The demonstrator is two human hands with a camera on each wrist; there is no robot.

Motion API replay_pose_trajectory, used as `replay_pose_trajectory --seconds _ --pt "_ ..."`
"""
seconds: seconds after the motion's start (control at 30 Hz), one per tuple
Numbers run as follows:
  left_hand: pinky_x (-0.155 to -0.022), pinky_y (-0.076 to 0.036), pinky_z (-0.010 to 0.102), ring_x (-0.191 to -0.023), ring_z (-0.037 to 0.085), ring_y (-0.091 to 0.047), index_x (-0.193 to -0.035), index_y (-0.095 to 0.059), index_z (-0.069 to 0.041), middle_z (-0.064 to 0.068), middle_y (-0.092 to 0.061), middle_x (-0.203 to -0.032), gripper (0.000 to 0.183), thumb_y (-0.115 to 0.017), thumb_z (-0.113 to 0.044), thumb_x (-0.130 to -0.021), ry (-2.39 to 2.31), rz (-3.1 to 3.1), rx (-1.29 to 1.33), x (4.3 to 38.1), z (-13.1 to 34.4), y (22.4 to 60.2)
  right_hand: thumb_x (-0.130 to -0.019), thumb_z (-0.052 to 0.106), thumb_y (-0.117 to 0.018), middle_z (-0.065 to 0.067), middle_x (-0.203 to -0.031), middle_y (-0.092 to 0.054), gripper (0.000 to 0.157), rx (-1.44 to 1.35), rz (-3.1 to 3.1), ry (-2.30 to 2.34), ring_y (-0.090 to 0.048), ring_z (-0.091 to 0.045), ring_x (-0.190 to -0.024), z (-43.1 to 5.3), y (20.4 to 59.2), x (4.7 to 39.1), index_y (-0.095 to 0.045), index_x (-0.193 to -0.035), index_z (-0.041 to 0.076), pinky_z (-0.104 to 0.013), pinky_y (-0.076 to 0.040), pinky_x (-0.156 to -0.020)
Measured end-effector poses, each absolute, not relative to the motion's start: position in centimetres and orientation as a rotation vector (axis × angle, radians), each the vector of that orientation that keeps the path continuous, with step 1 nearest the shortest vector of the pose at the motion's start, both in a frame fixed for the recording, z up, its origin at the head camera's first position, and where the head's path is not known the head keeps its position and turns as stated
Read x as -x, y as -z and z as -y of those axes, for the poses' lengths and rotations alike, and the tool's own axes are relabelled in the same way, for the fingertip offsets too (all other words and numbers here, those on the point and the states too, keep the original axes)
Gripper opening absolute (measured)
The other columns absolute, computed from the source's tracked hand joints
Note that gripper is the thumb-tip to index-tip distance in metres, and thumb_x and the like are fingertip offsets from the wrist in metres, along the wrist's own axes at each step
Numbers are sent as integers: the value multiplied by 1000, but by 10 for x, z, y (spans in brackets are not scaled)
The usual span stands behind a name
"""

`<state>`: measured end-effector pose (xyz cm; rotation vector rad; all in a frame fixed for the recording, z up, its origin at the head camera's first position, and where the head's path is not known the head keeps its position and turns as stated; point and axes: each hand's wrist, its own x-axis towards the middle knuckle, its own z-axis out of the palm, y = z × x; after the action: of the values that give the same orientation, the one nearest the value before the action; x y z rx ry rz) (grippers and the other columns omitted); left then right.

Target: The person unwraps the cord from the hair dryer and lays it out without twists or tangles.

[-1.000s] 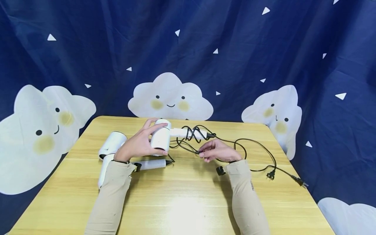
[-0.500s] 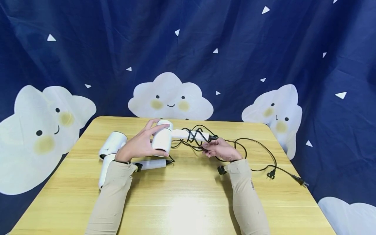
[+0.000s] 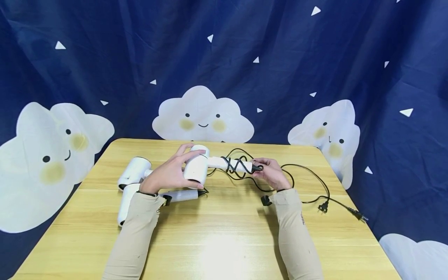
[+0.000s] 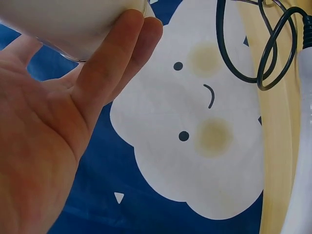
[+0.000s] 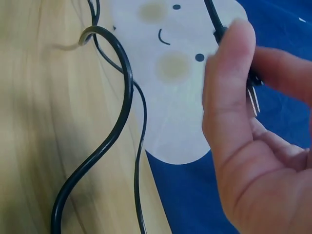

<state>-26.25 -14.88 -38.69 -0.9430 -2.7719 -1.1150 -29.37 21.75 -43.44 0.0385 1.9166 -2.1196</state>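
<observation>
My left hand grips the white barrel of a hair dryer, thumb below and fingers over the top; the same barrel fills the top left corner of the left wrist view. Its white handle points right, with black cord wound and crossed around it. Near the handle's end, my right hand pinches the cord's black plug between thumb and fingers, its metal prongs showing in the right wrist view.
Two more white hair dryers lie at the left, one farther back and one nearer, partly behind my left arm. The nearer one's handle points right. Loose cords run across the wooden table to two plugs, one left of the other.
My right hand has carried the plug end up and right, toward the handle's end, and more cord lies around the handle. The held hair dryer has shifted slightly right and nearer.
</observation>
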Motion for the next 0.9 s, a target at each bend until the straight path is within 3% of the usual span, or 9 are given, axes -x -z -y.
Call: replay_pose_trajectory --seconds 0.13,0.37,0.67,0.9 --pt "-89 -56 39 -107 24 -64 -154 -45 -38 7 -28 -163 106 -91 -66 -63 1087 2783 942 261 147 387 -102 12 -65 4 -96 -71 30 -110 -1960 2210 -69 -5 -76 -218 431 294 -59 -124 -8 -19 -58 -67" --pt "-89 -53 39 -109 26 -64 -154 -45 -40 8 -27 -164 104 -94 -61 -64 1043 2804 946 260 144 389 -102 5 -63 0 -83 -74 7 -76 -1853 2412 -71 -7 -67 -219 427 292 -60 -107 1 -18 -58 -66" --pt "-88 -54 39 -103 24 -66 -152 -45 -43 5 -26 -166 103 -97 -51 -64 1049 2838 900 261 142 394 -100 5 -67 -4 -77 -75 6 -62 -1804 2504 -72 -10 -66 -218 423 291 -63 -103 2 -23 -61 -69" --pt "-88 -53 38 -104 23 -65 -153 -44 -44 3 -24 -167 104 -94 -60 -64 1026 2850 903 262 142 395 -99 4 -68 -2 -74 -74 6 -134 -1805 2553 -72 -9 -64 -216 419 291 -62 -101 3 -22 -61 -67"
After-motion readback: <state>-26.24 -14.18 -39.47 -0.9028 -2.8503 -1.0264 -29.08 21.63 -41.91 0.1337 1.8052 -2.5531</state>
